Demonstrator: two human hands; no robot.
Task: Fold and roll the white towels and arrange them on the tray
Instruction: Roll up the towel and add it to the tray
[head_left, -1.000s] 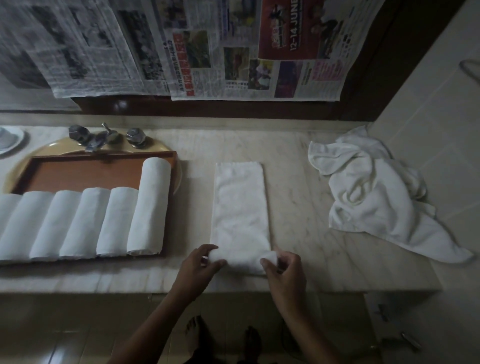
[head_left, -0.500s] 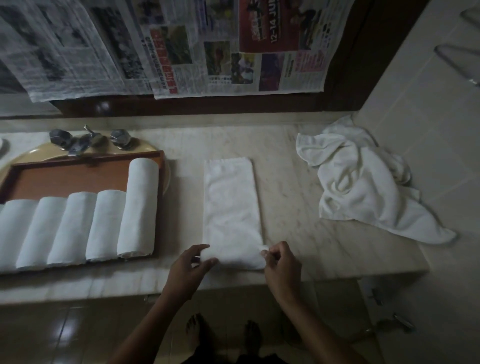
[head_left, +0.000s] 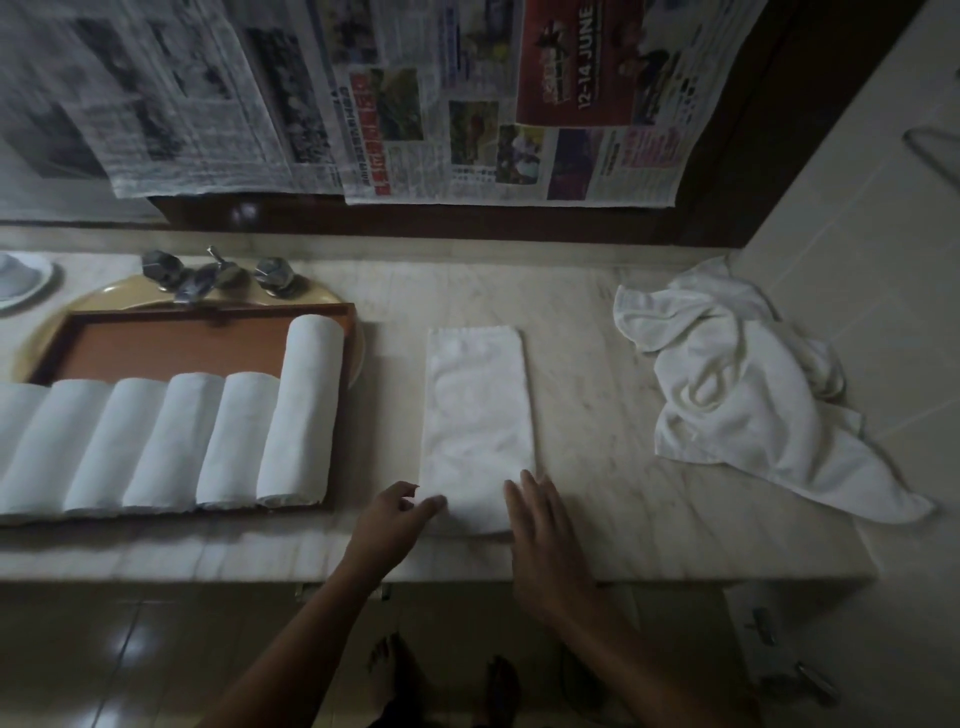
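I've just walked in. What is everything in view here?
rolled towels: six, white, side by side on the tray, leftmost cut off
tray: one, brown, left, over the sink
folded towel: one, white, flat on the counter, middle
crumpled towels: one heap, white, counter's right end
counter: one, pale marble, across the view
sink: one, yellowish, under the tray
taps: one set, metal, behind the sink
dish: one, white, far left
newspapers: several sheets, printed, hung at the back
feet: two, bare, bottom of view
left hand: one, at the folded towel's near left corner, grip unclear
right hand: one, fingers straight, on its near right corner
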